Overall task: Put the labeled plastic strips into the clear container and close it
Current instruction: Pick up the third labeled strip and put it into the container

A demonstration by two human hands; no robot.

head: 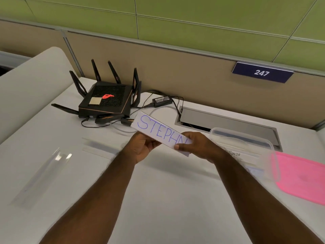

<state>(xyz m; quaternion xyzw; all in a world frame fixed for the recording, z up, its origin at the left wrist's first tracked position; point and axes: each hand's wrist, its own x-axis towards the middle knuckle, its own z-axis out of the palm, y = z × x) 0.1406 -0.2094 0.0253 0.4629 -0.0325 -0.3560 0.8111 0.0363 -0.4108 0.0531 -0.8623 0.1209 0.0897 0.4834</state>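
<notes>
Both hands grasp labeled strip | white desk | tan partition | possibly strips inside clear container

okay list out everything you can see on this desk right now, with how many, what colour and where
labeled strip: one, white with blue handwriting, held up over the desk centre
clear strips: at least two, transparent, lying on the desk at left
clear container: one, transparent, open, on the desk at right, something labeled inside
pink lid: one, pink, flat on the desk beside the container, far right
router: one, black with a red logo and antennas, back left
power adapter: one, black, behind the strip near the partition
cable hatch: one, grey, set into the desk at back right
number plate: one, dark blue, reads 247, on the partition
left hand: grip on the strip's lower edge
right hand: grip on the strip's right end
</notes>
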